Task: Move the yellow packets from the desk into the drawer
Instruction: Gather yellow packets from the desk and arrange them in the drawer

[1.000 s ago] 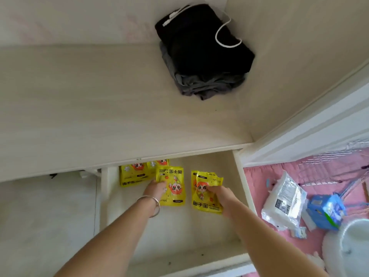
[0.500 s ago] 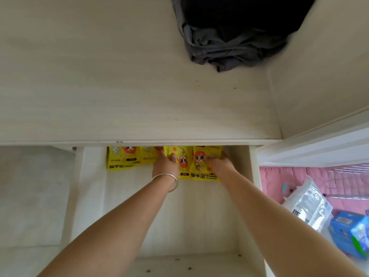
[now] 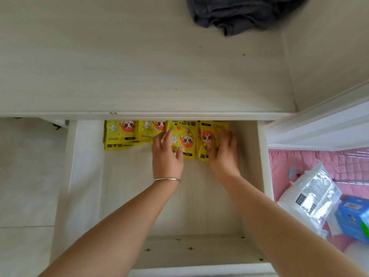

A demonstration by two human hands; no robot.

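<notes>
Several yellow packets with an orange cartoon figure lie in a row at the back of the open drawer, partly under the desk edge. My left hand lies flat, fingers apart, on the left part of one yellow packet. My right hand grips the rightmost packet, thumb on its front and fingers over its right edge. Two more packets overlap at the left. No packet shows on the desk top.
A heap of dark grey clothes sits at the desk's far right. Right of the drawer, on pink bedding, lie a white plastic bag and a blue box. The drawer's front half shows bare board.
Both hands have pushed their packets from mid-drawer to the back, beside the two at the left. My view has tilted down, so the clothes have slid to the top edge.
</notes>
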